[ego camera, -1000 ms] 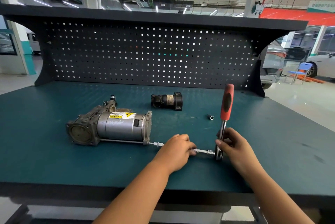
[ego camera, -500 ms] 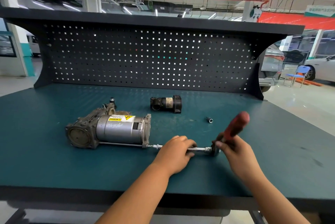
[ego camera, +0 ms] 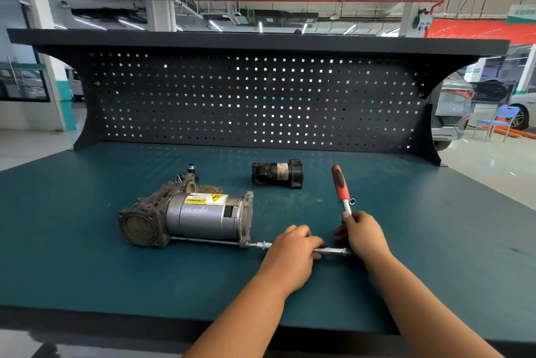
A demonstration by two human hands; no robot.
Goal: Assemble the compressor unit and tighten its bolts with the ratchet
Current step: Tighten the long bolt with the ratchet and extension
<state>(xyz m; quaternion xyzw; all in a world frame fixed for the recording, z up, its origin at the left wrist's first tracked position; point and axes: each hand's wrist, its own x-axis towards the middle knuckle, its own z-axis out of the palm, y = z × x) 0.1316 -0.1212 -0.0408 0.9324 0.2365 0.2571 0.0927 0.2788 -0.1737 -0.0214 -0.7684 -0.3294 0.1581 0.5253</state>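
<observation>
The left hand (ego camera: 293, 253) grips the long extension bar (ego camera: 327, 251) to keep it straight on the bolt. The right hand (ego camera: 364, 237) grips the ratchet (ego camera: 340, 183) low down to swing it. The compressor (ego camera: 188, 217) lies on the surface (ego camera: 87, 256), left of both hands.

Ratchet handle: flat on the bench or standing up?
Standing up. The ratchet's red handle rises off the bench, tilted slightly left, gripped low by the right hand.

Green workbench (ego camera: 87, 241) carries compressor (ego camera: 188, 218), black part (ego camera: 278, 173) (behind), small socket (ego camera: 352, 201).
</observation>
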